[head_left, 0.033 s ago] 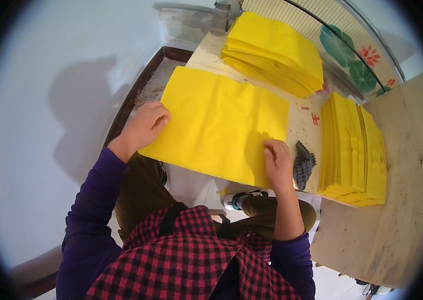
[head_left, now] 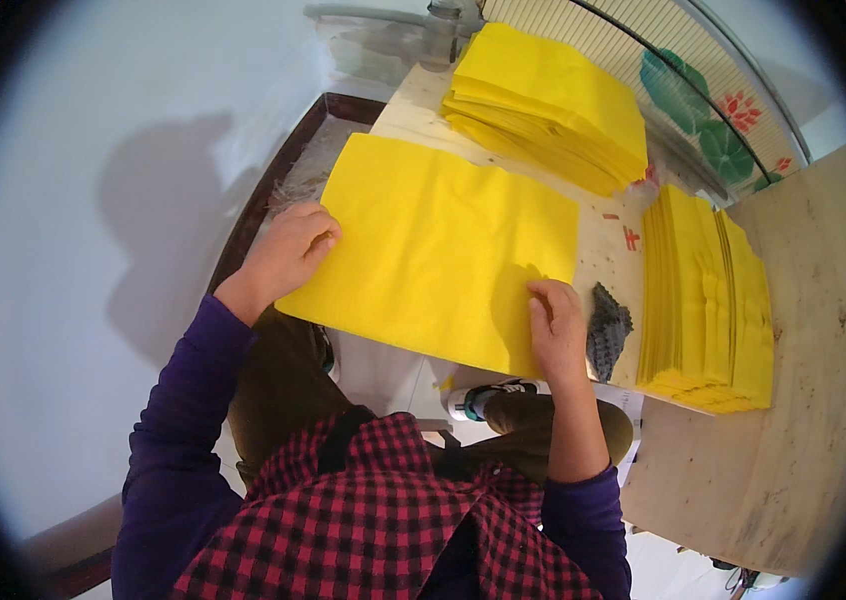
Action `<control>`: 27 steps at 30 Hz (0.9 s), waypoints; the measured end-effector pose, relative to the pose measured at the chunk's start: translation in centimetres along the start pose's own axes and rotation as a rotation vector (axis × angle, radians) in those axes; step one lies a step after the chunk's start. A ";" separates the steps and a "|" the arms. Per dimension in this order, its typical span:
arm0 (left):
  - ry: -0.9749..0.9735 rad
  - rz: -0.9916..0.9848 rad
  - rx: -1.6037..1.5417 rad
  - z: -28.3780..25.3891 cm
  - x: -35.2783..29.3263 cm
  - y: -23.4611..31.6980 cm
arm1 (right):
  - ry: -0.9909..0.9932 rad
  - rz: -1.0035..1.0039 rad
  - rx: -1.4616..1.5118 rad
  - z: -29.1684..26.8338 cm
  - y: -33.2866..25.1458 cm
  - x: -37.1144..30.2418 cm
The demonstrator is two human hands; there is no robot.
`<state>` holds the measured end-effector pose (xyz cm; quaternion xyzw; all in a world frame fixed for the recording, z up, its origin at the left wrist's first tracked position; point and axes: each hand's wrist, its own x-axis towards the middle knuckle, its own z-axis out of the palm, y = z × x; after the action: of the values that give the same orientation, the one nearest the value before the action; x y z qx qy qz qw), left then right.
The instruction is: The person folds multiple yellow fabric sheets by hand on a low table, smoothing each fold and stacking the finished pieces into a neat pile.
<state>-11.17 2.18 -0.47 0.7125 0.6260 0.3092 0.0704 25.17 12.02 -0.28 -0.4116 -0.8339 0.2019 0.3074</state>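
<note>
A flat yellow fabric sheet (head_left: pixel 433 250) lies across the near part of the wooden board, with its front edge reaching out over my lap. My left hand (head_left: pixel 291 252) is closed on its left edge, the fingertips curled against the cloth. At the right edge my right hand (head_left: pixel 558 325) pinches the same sheet, thumb and fingers close together. Light wrinkles run over the sheet's upper half. Just right of my right hand lies a dark grey knobbly cloth (head_left: pixel 608 332).
Behind the sheet sits a thick stack of folded yellow fabric (head_left: pixel 553 95). Another yellow stack (head_left: pixel 703 300) stands at the right. A glass jar (head_left: pixel 440 38) is at the back corner. Beyond the right stack extends a wooden surface (head_left: pixel 803 380); a white wall (head_left: pixel 53 250) rises at the left.
</note>
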 end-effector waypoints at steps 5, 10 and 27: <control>-0.028 -0.011 0.035 0.7 2.4 -1.8 | 0.032 0.001 -0.159 0.7 1.2 1.9; 0.013 0.037 0.079 0.8 5.0 -2.9 | -0.011 0.093 -0.145 0.4 1.8 4.4; 0.084 0.210 0.069 0.2 5.2 -3.2 | -0.025 0.137 -0.095 -1.1 2.7 4.9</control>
<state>-13.68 7.74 -0.36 0.7625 0.5606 0.3225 -0.0133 25.04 17.66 0.64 -0.4795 -0.8161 0.1876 0.2624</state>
